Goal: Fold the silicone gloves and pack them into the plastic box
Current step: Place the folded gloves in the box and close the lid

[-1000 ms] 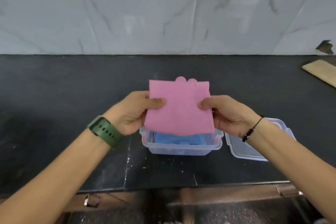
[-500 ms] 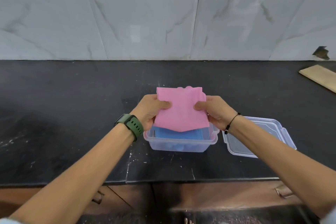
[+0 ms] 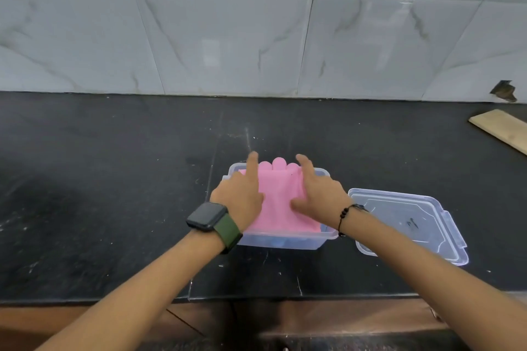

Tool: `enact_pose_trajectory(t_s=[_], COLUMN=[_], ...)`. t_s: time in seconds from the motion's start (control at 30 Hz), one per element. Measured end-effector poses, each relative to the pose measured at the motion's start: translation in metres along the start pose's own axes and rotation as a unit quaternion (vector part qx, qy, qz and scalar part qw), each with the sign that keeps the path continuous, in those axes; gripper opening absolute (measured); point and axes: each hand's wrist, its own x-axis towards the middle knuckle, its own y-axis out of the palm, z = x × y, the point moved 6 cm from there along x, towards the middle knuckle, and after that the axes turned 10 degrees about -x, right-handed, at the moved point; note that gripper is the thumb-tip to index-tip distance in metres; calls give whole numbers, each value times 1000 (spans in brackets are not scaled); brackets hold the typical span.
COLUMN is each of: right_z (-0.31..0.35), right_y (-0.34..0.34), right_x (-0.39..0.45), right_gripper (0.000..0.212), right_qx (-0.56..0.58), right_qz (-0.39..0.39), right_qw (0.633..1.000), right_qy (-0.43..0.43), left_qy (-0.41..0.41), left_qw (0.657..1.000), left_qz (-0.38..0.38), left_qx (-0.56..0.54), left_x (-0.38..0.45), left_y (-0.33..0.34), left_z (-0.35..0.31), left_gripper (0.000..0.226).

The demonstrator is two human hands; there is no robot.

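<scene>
Head view: both hands, fingers straight, are pressing the folded pink glove (image 3: 281,202) down into the plastic box (image 3: 319,241).
Left hand (image 3: 241,194) and right hand (image 3: 320,194) are flattening, not gripping; released, the springy silicone is likely unfolding above the rim, blocking the lid (image 3: 410,225).

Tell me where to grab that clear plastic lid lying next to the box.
Take the clear plastic lid by its right-hand edge, where the snap flap sticks out, coming from the right side with the right hand. It lies flat on the black stone counter, so a raised flap likely gives the easiest purchase.
</scene>
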Motion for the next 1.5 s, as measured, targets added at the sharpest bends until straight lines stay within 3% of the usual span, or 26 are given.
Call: enact_pose_trajectory(t_s=[0.1,0.2,0.23,0.3,0.37,0.4,0.47,0.53,0.6,0.83,1.13,1.23,1.3,1.4,1.5], right_z=[4,9,11,13,17,21,27,33,28,7,10,15,10,-27,-92], right_y=[-2,-7,-8,-8,-8,-9,-7,4,18,36,37,19,-5,-49,-64], right_x=[0,-2,-2,-4,-3,-3,-7,-12,-14,0,-2,-8,-15,-37,-61], right_gripper=[65,56,54,51,45,39,36,49,52,68,70,60,42,30,30], right_qx=[-88,-172,-185,-209,-264,-288,-310,-309,-286,-218,-236,-141,-22,93,40], right_qz=[14,35,42,52,34,11,-27,-30,20,204,199,166,85,-134,-249], right_qw=[996,984,981,976,963,956,945,933,930,931,928,954,975,974,962], right_qy=[-29,-44,-45,-40,-47,-60,-102,-185,-231,-211,-208,-208,-202,-157,-106], left_qy=[57,144,215,353,428,428,347,295,290,231,216,213,208,223,300], left_qw=[979,947,941,917,887,884,905,906,904,898,888,902,928,956,943], left_qz=[-24,-92,-78,32,86,100,196,257,258,285,313,335,306,173,-12], left_qx=[196,271,249,181,155,158,151,163,180,240,260,171,49,-86,-145], left_x=[-5,-8,-9,-17,-22,-22,-17,-14,-12,-5,-2,-4,-4,-13,-47], left_y=[0,-4,0,10,13,14,24,34,37,43,49,37,16,-15,-31], left_z=[-9,-23,-29,-35,-37,-32,-15,-3,-2,0,1,-8,-24,-62,-116], left_gripper=[39,30,35,49,50,49,52,54,56,60,61,58,49,36,29])
